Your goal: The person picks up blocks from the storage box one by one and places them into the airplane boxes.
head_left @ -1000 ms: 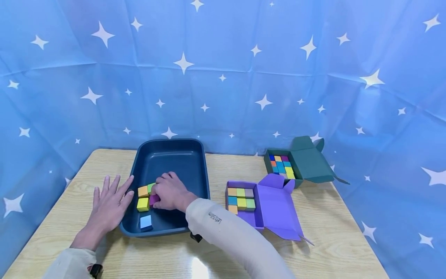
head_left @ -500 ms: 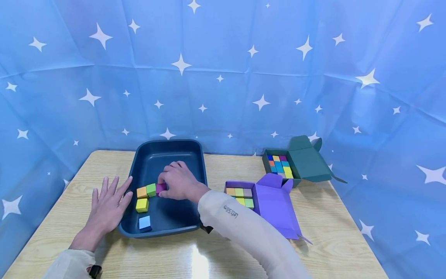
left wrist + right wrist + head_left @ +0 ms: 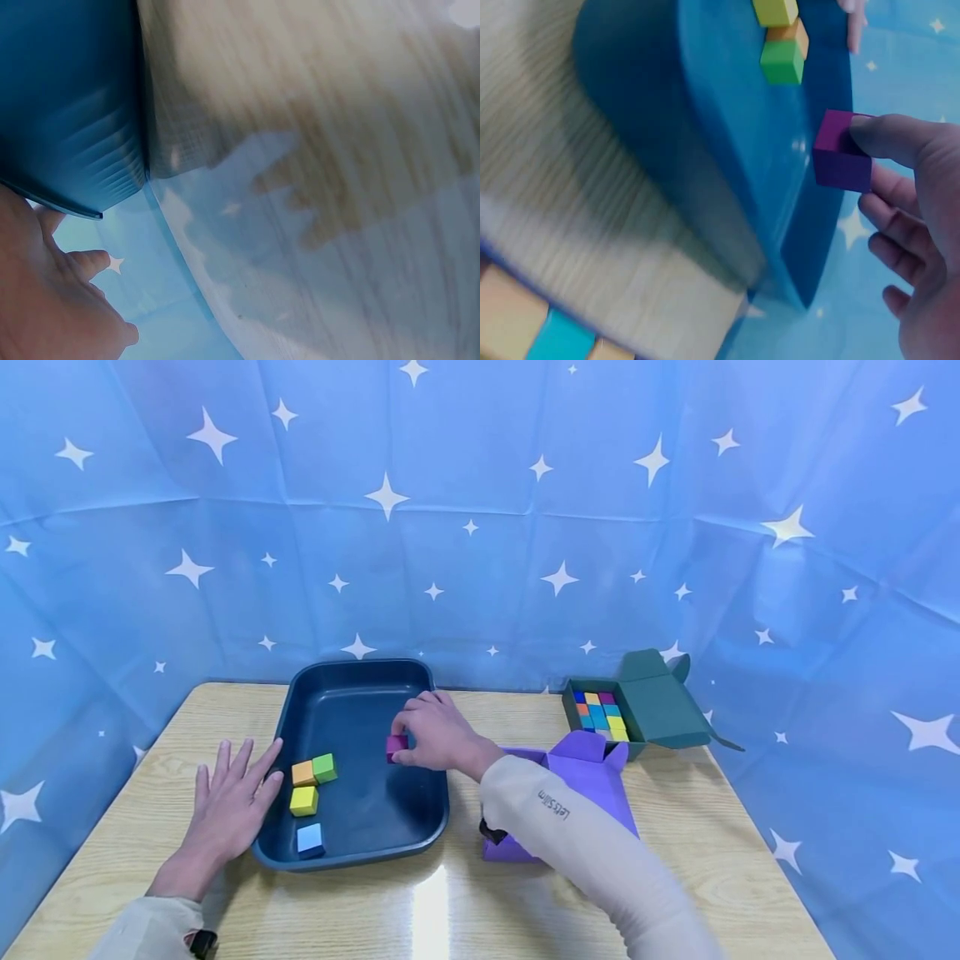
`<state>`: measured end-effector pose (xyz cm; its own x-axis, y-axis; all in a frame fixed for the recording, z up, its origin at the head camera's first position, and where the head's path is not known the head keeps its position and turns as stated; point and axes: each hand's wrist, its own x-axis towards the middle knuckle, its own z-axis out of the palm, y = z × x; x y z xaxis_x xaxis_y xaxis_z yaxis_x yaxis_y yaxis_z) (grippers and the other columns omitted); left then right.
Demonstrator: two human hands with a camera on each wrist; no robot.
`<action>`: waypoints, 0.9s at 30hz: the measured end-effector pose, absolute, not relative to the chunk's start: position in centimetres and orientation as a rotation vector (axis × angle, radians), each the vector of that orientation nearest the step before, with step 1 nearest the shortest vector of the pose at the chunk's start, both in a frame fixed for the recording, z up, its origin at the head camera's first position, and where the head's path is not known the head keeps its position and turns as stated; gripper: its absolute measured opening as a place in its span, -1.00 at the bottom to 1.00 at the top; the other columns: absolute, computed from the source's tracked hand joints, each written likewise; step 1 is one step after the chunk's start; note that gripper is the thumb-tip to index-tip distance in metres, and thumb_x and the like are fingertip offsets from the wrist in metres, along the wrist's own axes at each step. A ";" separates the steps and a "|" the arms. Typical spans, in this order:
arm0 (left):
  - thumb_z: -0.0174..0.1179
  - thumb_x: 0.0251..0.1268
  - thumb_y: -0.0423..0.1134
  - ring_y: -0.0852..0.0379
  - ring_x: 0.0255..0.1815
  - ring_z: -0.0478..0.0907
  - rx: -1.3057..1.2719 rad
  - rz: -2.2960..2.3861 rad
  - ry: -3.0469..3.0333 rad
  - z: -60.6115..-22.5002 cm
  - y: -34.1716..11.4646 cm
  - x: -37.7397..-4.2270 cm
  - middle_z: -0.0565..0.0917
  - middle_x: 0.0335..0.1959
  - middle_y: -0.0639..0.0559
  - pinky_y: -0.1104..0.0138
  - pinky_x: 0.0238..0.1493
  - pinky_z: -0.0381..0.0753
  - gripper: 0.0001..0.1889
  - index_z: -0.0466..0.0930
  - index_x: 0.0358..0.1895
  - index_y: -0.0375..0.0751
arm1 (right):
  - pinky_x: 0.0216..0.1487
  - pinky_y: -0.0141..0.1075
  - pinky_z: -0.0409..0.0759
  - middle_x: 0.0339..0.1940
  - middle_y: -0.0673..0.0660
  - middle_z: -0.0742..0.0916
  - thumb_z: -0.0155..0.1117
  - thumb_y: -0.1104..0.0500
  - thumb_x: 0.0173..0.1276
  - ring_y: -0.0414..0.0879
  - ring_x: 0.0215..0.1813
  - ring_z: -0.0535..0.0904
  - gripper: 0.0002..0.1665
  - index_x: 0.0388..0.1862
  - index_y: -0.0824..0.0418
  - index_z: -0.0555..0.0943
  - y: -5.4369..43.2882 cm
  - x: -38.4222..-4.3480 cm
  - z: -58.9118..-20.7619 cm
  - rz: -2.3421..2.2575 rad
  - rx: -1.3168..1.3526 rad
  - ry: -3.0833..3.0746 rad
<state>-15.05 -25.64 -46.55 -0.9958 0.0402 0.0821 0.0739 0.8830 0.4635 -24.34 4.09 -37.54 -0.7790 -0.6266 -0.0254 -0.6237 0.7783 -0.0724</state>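
Note:
A purple cube [image 3: 396, 749] is pinched between the thumb and fingers of my right hand [image 3: 437, 732], over the right part of the dark blue tray [image 3: 352, 814]. In the right wrist view the purple cube [image 3: 841, 152] hangs above the tray's edge. My left hand [image 3: 231, 796] lies with spread, straight fingers against the tray's left rim. Inside the tray sit an orange cube [image 3: 303, 772], a green cube [image 3: 325, 767] touching it, a yellow cube [image 3: 303, 801] and a light blue cube [image 3: 310, 840].
Right of the tray, an open purple box [image 3: 592, 785] is partly hidden by my right forearm; cubes show in its corner [image 3: 525, 322]. Behind it stands an open dark green box [image 3: 636, 735] holding several coloured cubes. A blue star-patterned cloth [image 3: 480, 568] surrounds the wooden table [image 3: 360, 910].
My right hand has lifted the purple cube away from the other cubes and carried it rightward across the tray. My left hand has stayed by the left rim.

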 end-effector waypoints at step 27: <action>-0.37 0.57 0.14 -0.28 0.55 -0.68 -0.124 -0.680 -2.977 -46.6 -25.7 -15.2 -0.11 0.56 -0.44 -0.30 0.39 -0.72 -0.38 -0.12 0.58 0.07 | 0.47 0.04 0.17 -0.11 -0.12 0.69 0.38 -0.17 0.21 -0.11 0.14 0.43 -0.73 -0.22 -0.09 0.66 15.4 -23.6 -36.0 -0.128 -0.834 2.926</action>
